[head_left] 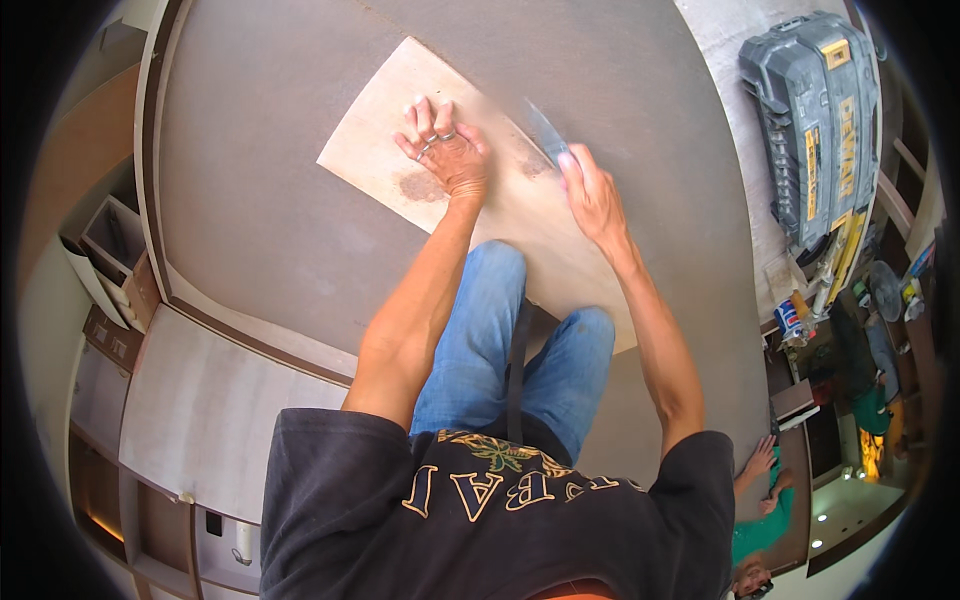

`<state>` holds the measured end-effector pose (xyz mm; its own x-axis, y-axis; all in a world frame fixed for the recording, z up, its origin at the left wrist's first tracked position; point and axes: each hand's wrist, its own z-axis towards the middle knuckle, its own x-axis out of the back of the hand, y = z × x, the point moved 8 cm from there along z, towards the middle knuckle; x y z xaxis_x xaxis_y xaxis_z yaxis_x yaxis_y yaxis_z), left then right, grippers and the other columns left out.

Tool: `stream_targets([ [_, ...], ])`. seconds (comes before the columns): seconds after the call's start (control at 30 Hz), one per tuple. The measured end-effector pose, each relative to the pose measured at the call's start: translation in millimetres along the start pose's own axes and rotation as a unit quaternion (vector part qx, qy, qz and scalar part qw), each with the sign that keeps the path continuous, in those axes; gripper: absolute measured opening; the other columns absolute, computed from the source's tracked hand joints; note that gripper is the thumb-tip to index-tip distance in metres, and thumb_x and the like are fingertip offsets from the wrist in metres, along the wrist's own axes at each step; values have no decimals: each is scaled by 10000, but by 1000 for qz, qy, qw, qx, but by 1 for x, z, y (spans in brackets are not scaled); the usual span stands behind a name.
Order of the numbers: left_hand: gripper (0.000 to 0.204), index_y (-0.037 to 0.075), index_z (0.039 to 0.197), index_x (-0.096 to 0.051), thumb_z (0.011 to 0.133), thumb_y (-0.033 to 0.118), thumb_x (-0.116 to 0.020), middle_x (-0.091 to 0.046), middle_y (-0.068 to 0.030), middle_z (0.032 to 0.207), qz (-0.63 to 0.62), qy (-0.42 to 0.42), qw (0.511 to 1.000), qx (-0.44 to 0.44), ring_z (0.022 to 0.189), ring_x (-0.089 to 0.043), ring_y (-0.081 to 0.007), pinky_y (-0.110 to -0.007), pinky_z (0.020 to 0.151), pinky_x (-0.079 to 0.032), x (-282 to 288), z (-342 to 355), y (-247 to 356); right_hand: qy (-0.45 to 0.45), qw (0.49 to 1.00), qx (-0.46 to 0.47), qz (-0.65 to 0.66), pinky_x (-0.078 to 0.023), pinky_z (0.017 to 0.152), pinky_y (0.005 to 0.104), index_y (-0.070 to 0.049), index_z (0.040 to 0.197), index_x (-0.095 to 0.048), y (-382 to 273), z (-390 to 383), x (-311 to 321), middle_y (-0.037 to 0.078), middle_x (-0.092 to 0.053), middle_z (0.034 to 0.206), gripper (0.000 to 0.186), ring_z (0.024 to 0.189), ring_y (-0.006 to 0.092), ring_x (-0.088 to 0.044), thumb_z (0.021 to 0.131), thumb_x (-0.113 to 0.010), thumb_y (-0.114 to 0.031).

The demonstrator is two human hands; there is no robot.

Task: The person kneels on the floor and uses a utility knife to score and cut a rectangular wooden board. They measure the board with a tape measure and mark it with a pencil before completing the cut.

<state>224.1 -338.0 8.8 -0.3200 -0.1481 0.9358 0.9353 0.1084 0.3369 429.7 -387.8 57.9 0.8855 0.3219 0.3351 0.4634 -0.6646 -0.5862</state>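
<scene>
A pale, tan sheet (372,118) lies at a slant on the large grey-brown board, with two darker stains on it. My left hand (445,150) presses on its upper left part, fingers apart and bent, with rings on them; it grips nothing. Along the sheet's right edge, my right hand (592,192) is closed round a tool with a thin, pointed, greyish blade (545,132). The blade points up and to the left, and motion blurs it. My fist hides its handle. My jeans-clad knees (490,300) overlap the sheet's near part.
Beneath everything spreads the grey-brown board (270,200), with a raised rim (155,150) at left. A black and yellow tool case (810,130) stands at upper right. Past it are cluttered supplies (795,318). Another person in green (765,520) is at lower right; open cabinets (160,530) are at lower left.
</scene>
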Motion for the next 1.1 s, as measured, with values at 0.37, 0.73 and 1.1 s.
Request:
stream_targets([
  [0.37, 568, 207, 1282, -466, 738, 89, -579, -411, -80, 1448, 4, -14, 1000, 21, 1425, -330, -309, -593, 1185, -110, -4, -3, -6, 41, 976, 125, -172, -505, 799, 536, -64, 1184, -530, -63, 68, -27, 247, -675, 986, 313, 936, 467, -645, 1016, -473, -322],
  [0.73, 507, 188, 1262, -505, 766, 101, -565, -444, -76, 1436, 6, 20, 1000, 13, 1423, -333, -285, -595, 1189, -116, 2, 2, -5, -24, 951, 131, -280, -493, 658, 580, -62, 1124, -442, 37, -1, -25, 273, -630, 836, 214, 767, 508, -619, 1012, -496, -237],
  [1.1, 500, 176, 1257, -502, 770, 70, -549, -445, -80, 1439, 11, 21, 1000, 4, 1432, -324, -299, -603, 1191, -113, 4, 2, 0, -11, 962, 178, -207, -512, 667, 547, -67, 1092, -482, -41, 41, -18, 217, -665, 837, 201, 778, 448, -653, 991, -507, -239],
])
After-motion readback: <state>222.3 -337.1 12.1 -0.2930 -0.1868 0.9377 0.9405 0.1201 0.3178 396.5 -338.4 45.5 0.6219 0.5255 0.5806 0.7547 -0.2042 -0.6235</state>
